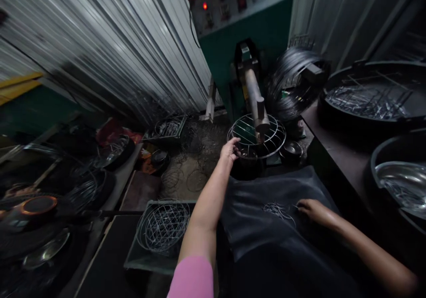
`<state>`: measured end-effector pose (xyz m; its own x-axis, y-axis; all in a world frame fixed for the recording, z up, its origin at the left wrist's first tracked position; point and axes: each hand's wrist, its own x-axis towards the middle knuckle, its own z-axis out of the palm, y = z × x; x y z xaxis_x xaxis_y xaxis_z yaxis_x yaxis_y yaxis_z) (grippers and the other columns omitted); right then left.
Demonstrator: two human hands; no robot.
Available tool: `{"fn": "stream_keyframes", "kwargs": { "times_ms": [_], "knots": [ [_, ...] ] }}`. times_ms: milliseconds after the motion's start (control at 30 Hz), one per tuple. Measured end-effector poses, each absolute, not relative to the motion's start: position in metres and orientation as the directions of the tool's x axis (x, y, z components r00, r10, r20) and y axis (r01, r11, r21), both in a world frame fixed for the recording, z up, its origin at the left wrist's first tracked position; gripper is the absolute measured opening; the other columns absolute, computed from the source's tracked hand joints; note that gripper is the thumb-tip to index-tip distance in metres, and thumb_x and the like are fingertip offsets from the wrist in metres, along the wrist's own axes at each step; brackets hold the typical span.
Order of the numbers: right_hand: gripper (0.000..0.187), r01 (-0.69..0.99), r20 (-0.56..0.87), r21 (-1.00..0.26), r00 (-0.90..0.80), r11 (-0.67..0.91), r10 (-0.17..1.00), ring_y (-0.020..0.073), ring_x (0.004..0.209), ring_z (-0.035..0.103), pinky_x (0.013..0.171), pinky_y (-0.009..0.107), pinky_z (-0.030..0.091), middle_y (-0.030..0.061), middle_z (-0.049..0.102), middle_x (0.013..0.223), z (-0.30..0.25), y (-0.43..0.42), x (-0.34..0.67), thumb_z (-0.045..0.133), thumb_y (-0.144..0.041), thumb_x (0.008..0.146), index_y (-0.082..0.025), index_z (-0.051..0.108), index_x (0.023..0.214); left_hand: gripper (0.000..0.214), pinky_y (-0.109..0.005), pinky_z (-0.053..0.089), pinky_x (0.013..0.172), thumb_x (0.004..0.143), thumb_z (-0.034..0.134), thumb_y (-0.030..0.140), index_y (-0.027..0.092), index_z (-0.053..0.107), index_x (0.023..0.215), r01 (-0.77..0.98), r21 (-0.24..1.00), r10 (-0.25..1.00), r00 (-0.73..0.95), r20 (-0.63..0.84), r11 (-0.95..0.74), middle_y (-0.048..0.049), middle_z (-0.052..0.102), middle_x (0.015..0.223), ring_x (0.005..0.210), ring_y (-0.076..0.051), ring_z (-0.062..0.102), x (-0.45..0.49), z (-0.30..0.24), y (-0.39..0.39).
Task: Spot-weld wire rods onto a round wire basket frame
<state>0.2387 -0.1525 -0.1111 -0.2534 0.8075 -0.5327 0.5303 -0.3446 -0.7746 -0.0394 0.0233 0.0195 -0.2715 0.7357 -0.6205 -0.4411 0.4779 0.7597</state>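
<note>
My left hand point(231, 149) is closed on the near left rim of a round wire rack point(276, 145), which has parallel bars inside its ring. The rack lies level beneath the machine's cylindrical electrode arm point(255, 96), whose tip comes down over its bars. Low on the right, my right hand point(311, 210) has its fingers pinched together above a black sheet point(242, 200) draped across my lap. A thin bit of wire seems to stick out from those fingers. Just left of them, a small heap of short wire pieces point(276, 209) rests on the sheet.
A green tray point(130, 256) on the left holds several round wire grids. Wide black basins point(372, 156) of metal pieces stand at right. Behind the machine's arm sits a wire coil point(282, 85). The green machine cabinet point(213, 54) shows a red light. Wire rings litter the floor.
</note>
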Motion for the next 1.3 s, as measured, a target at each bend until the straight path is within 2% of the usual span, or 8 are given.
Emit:
{"fn": "stream_keyframes", "kwargs": {
  "times_ms": [133,200,267,367,533,633,900,1300],
  "knots": [
    [0.044,0.12,-0.272,-0.96,-0.194,-0.253,0.942,0.0193,0.063,0.063,0.059,0.029,0.052,0.0046,0.065,0.072,-0.062,-0.12,0.212,0.062,-0.058,0.071,-0.018,0.059,0.088,0.025,-0.016,0.02,0.033,0.054,0.068,0.019,0.016,0.044,0.06,-0.464,0.8,0.767,-0.325,-0.553,0.38,0.0089,0.029,0.047,0.037,-0.003,0.028,-0.033,0.016,0.014],
    [0.046,-0.073,-0.115,-0.99,-0.069,-0.12,0.991,0.0202,0.074,0.065,0.07,0.032,0.053,0.0065,0.066,0.085,-0.033,-0.1,0.189,0.064,-0.057,0.072,-0.019,0.058,0.097,0.027,-0.016,0.019,0.032,0.051,0.069,0.021,0.016,0.045,0.062,-0.485,0.812,0.781,-0.347,-0.519,0.324,0.0089,0.03,0.048,0.037,-0.003,0.029,-0.029,0.013,0.009],
    [0.044,-0.155,0.006,-0.988,-0.006,0.005,1.0,0.0201,0.077,0.065,0.073,0.033,0.053,0.0066,0.066,0.091,-0.013,-0.082,0.166,0.065,-0.056,0.072,-0.02,0.059,0.096,0.031,-0.015,0.019,0.032,0.049,0.071,0.023,0.017,0.044,0.064,-0.512,0.816,0.794,-0.363,-0.488,0.268,0.0092,0.031,0.049,0.038,-0.003,0.029,-0.025,0.01,0.005],
    [0.04,-0.062,0.095,-0.994,-0.045,0.092,0.994,0.0204,0.073,0.064,0.067,0.032,0.053,0.0062,0.067,0.086,-0.007,-0.06,0.14,0.062,-0.054,0.074,-0.019,0.061,0.092,0.038,-0.015,0.017,0.033,0.048,0.073,0.024,0.018,0.041,0.067,-0.55,0.809,0.788,-0.397,-0.471,0.206,0.0101,0.031,0.05,0.038,-0.002,0.028,-0.02,0.007,0.0],
    [0.035,0.213,0.043,-0.975,-0.097,0.063,0.994,0.0193,0.059,0.061,0.053,0.028,0.048,0.004,0.065,0.065,-0.02,-0.045,0.132,0.055,-0.049,0.076,-0.017,0.063,0.09,0.05,-0.014,0.018,0.035,0.047,0.077,0.022,0.02,0.04,0.08,-0.582,0.804,0.798,-0.424,-0.429,0.123,0.0096,0.039,0.056,0.039,-0.002,0.032,-0.016,0.005,-0.006],
    [0.037,0.197,0.013,-0.98,-0.084,0.029,0.996,0.0175,0.052,0.058,0.048,0.026,0.045,0.0038,0.065,0.063,-0.021,-0.044,0.134,0.054,-0.049,0.077,-0.016,0.062,0.092,0.053,-0.015,0.018,0.035,0.047,0.077,0.02,0.02,0.04,0.085,-0.574,0.813,0.803,-0.438,-0.404,0.096,0.009,0.041,0.059,0.041,-0.003,0.034,-0.015,0.006,-0.007],
    [0.041,0.059,0.046,-0.997,-0.067,0.05,0.997,0.0179,0.061,0.063,0.049,0.025,0.048,0.0042,0.064,0.07,-0.018,-0.046,0.134,0.057,-0.053,0.075,-0.016,0.06,0.09,0.054,-0.015,0.021,0.035,0.048,0.079,0.023,0.02,0.04,0.085,-0.533,0.839,0.798,-0.457,-0.393,0.108,0.0084,0.042,0.06,0.042,-0.003,0.038,-0.011,0.005,-0.006],
    [0.039,0.119,0.094,-0.987,-0.12,0.108,0.988,0.0163,0.061,0.062,0.058,0.027,0.05,0.004,0.064,0.073,-0.011,-0.041,0.141,0.053,-0.053,0.078,-0.017,0.06,0.09,0.052,-0.015,0.021,0.034,0.048,0.079,0.025,0.02,0.039,0.081,-0.565,0.818,0.781,-0.463,-0.42,0.105,0.0079,0.043,0.06,0.041,-0.004,0.04,-0.008,0.004,-0.006]
  ]
}}
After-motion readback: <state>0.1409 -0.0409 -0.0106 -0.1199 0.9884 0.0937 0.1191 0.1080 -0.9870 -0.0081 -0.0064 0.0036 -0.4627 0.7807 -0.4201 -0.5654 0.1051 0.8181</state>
